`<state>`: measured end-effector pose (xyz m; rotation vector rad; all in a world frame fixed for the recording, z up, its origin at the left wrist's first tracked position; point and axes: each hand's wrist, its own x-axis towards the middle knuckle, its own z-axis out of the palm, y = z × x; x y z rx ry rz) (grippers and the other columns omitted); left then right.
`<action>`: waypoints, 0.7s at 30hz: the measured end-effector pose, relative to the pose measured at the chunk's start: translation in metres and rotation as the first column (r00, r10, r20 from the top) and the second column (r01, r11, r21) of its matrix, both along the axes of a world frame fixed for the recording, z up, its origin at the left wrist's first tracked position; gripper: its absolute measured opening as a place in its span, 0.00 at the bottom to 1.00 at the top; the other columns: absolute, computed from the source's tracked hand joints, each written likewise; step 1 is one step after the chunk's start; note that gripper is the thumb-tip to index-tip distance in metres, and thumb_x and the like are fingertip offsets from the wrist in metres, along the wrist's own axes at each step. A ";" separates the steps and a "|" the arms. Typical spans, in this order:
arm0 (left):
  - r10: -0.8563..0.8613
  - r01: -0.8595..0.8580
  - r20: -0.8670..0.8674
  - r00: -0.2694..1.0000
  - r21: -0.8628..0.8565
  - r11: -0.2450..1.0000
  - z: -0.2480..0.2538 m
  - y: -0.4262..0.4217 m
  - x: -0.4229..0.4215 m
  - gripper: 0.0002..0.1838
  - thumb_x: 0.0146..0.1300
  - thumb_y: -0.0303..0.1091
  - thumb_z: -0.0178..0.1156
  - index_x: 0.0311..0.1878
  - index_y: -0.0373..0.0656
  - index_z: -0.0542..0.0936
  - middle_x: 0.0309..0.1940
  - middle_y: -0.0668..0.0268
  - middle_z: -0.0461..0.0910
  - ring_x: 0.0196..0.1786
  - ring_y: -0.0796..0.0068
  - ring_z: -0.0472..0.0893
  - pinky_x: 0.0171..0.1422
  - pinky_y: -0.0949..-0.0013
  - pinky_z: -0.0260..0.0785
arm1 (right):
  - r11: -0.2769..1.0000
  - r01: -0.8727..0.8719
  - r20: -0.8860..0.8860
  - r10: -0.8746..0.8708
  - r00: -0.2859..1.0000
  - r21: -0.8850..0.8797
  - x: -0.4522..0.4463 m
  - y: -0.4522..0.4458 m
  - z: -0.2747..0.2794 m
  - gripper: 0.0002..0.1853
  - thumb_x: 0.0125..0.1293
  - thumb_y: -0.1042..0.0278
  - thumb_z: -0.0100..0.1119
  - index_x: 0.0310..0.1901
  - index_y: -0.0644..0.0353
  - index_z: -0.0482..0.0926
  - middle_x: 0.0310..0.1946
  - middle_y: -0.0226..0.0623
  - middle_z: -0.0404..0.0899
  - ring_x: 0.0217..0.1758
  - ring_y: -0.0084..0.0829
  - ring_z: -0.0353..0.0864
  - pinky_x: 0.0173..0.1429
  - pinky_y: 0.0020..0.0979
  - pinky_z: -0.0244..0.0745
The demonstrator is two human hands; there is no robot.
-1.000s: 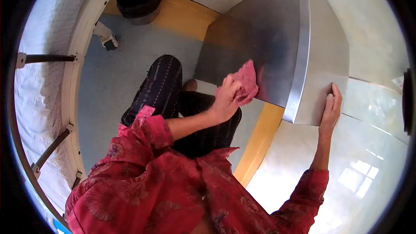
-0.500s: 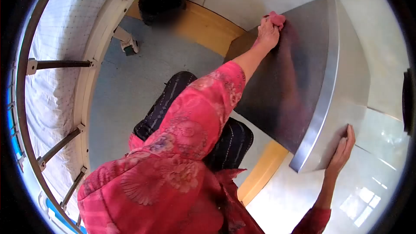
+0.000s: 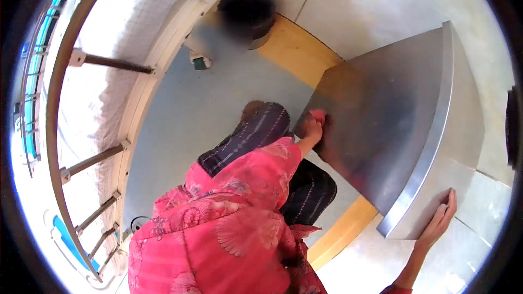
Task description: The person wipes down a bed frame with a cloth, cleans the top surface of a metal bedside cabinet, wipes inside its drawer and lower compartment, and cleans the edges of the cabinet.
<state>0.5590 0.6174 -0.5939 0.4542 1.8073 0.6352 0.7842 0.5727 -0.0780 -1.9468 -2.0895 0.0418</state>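
A pink cloth is bunched in my left hand, whose fingers are closed around it. The cloth presses on the broad, dark, shiny panel of a metal box-like unit, near the panel's left edge. My right hand lies against the unit's paler side, low on the right. Its fingers are stretched out, and I see nothing held in it. A bright metal strip runs along the edge between panel and side. My knees in dark patterned trousers are bent close to the left arm.
On the left stands a metal-railed bed frame with white bedding. A caster wheel touches the blue-grey floor. Beyond it is a dark round container, partly blurred. A yellow-brown skirting strip runs along the tiled wall.
My left hand has drawn the pink cloth down and left across the panel, closer to my knees. My right hand keeps its place on the side. The camera view has shifted.
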 end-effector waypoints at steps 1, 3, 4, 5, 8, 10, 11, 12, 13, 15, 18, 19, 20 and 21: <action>-0.033 0.041 -0.127 0.991 0.057 0.998 -0.013 -0.017 0.010 0.17 0.69 0.41 0.53 0.57 0.47 0.76 0.56 0.48 0.76 0.58 0.44 0.77 0.61 0.47 0.70 | 1.000 -0.012 0.004 0.012 1.000 0.013 0.000 -0.001 0.000 0.24 0.79 0.62 0.36 0.69 0.67 0.67 0.70 0.48 0.66 0.72 0.43 0.65 0.76 0.38 0.57; -0.052 0.085 -0.267 0.962 0.114 0.990 0.013 -0.044 0.015 0.18 0.69 0.42 0.53 0.58 0.46 0.76 0.55 0.48 0.76 0.58 0.44 0.78 0.60 0.45 0.70 | 0.999 -0.029 -0.005 0.029 1.000 0.035 0.002 -0.001 0.001 0.23 0.79 0.63 0.37 0.68 0.68 0.68 0.69 0.47 0.68 0.72 0.43 0.66 0.76 0.37 0.57; -0.045 0.058 -0.236 0.971 0.047 0.997 0.032 -0.054 0.016 0.18 0.69 0.41 0.54 0.58 0.46 0.76 0.55 0.48 0.76 0.57 0.43 0.78 0.60 0.45 0.70 | 0.998 -0.037 -0.018 0.037 0.999 0.045 0.004 -0.001 0.001 0.23 0.79 0.63 0.38 0.67 0.67 0.69 0.68 0.47 0.69 0.72 0.42 0.66 0.76 0.37 0.57; -0.036 0.033 -0.205 0.978 -0.019 0.999 0.037 -0.062 0.023 0.19 0.68 0.41 0.54 0.59 0.46 0.76 0.55 0.48 0.77 0.57 0.43 0.78 0.60 0.44 0.70 | 0.997 -0.043 -0.030 0.045 0.999 0.057 0.005 0.000 0.001 0.22 0.80 0.64 0.40 0.67 0.67 0.70 0.68 0.46 0.70 0.71 0.41 0.67 0.76 0.36 0.57; 0.101 -0.182 0.199 0.975 0.452 0.873 0.042 -0.091 0.026 0.23 0.66 0.39 0.57 0.63 0.49 0.73 0.56 0.44 0.74 0.58 0.39 0.76 0.61 0.47 0.70 | 0.995 -0.056 -0.026 0.058 0.998 0.082 0.008 0.001 0.001 0.21 0.80 0.61 0.42 0.66 0.65 0.72 0.67 0.44 0.70 0.71 0.39 0.67 0.76 0.36 0.57; 0.063 -0.053 -0.014 0.998 0.384 0.922 0.171 -0.087 -0.004 0.20 0.62 0.23 0.55 0.58 0.45 0.75 0.50 0.52 0.79 0.55 0.49 0.77 0.60 0.56 0.70 | 0.993 -0.055 -0.028 0.058 0.998 0.103 0.008 0.001 0.001 0.21 0.80 0.60 0.43 0.65 0.64 0.72 0.67 0.43 0.71 0.71 0.39 0.67 0.75 0.36 0.58; 0.097 -0.038 -0.053 0.994 0.658 0.752 0.165 -0.084 0.002 0.18 0.63 0.25 0.55 0.57 0.45 0.76 0.46 0.48 0.78 0.52 0.46 0.77 0.57 0.55 0.70 | 0.992 -0.057 -0.012 0.059 0.998 0.112 0.009 0.001 0.002 0.21 0.80 0.59 0.44 0.65 0.63 0.73 0.67 0.43 0.71 0.71 0.38 0.67 0.75 0.36 0.58; -0.013 0.012 -0.002 1.000 0.557 0.831 0.237 -0.084 -0.018 0.16 0.64 0.27 0.54 0.56 0.43 0.75 0.45 0.52 0.78 0.50 0.51 0.78 0.57 0.58 0.70 | 0.991 -0.048 -0.026 0.052 0.998 0.123 0.010 0.002 0.003 0.21 0.80 0.59 0.44 0.65 0.63 0.73 0.67 0.43 0.71 0.71 0.38 0.67 0.75 0.36 0.58; 0.008 -0.026 0.031 0.999 0.668 0.744 0.252 -0.077 -0.013 0.15 0.65 0.27 0.53 0.55 0.42 0.75 0.44 0.55 0.77 0.49 0.56 0.77 0.57 0.61 0.70 | 0.989 -0.062 0.002 0.062 0.998 0.136 0.015 0.003 0.000 0.21 0.80 0.59 0.44 0.65 0.63 0.73 0.67 0.43 0.71 0.72 0.39 0.67 0.76 0.36 0.58; 0.016 -0.054 0.056 0.998 0.771 0.634 0.287 -0.072 -0.009 0.14 0.66 0.26 0.52 0.54 0.41 0.75 0.44 0.57 0.76 0.48 0.60 0.77 0.57 0.63 0.69 | 0.985 -0.072 0.021 0.069 0.997 0.158 0.019 0.001 0.000 0.22 0.79 0.58 0.44 0.65 0.63 0.73 0.67 0.43 0.71 0.72 0.40 0.67 0.76 0.37 0.58; -0.097 -0.242 0.310 0.946 0.872 0.425 0.346 -0.069 -0.010 0.14 0.66 0.29 0.52 0.54 0.38 0.74 0.44 0.56 0.73 0.49 0.57 0.74 0.57 0.59 0.67 | 0.983 -0.036 0.002 0.037 0.999 0.178 0.025 0.003 -0.004 0.22 0.79 0.58 0.45 0.65 0.62 0.73 0.67 0.44 0.71 0.72 0.41 0.67 0.76 0.38 0.57; -0.158 -0.298 0.390 0.907 0.861 0.413 0.367 -0.073 -0.016 0.13 0.67 0.28 0.52 0.54 0.39 0.74 0.45 0.60 0.73 0.49 0.64 0.73 0.57 0.63 0.67 | 0.983 -0.042 0.014 0.040 0.999 0.178 0.034 0.005 -0.008 0.22 0.79 0.57 0.46 0.65 0.62 0.73 0.67 0.44 0.71 0.72 0.41 0.67 0.76 0.37 0.57; -0.214 -0.350 0.459 0.862 0.846 0.402 0.390 -0.077 -0.023 0.13 0.69 0.28 0.51 0.54 0.39 0.74 0.46 0.65 0.73 0.49 0.71 0.73 0.57 0.67 0.67 | 0.982 -0.054 0.023 0.050 0.998 0.179 0.039 0.010 -0.014 0.22 0.78 0.57 0.47 0.65 0.62 0.74 0.66 0.43 0.72 0.71 0.40 0.68 0.76 0.37 0.57; -0.233 -0.419 0.533 0.813 0.814 0.401 0.405 -0.080 -0.028 0.13 0.70 0.28 0.50 0.55 0.40 0.74 0.47 0.68 0.72 0.49 0.75 0.71 0.57 0.69 0.66 | 0.982 -0.036 0.037 0.030 0.999 0.184 0.042 0.012 -0.018 0.22 0.78 0.56 0.48 0.65 0.62 0.73 0.66 0.43 0.72 0.71 0.40 0.68 0.76 0.37 0.57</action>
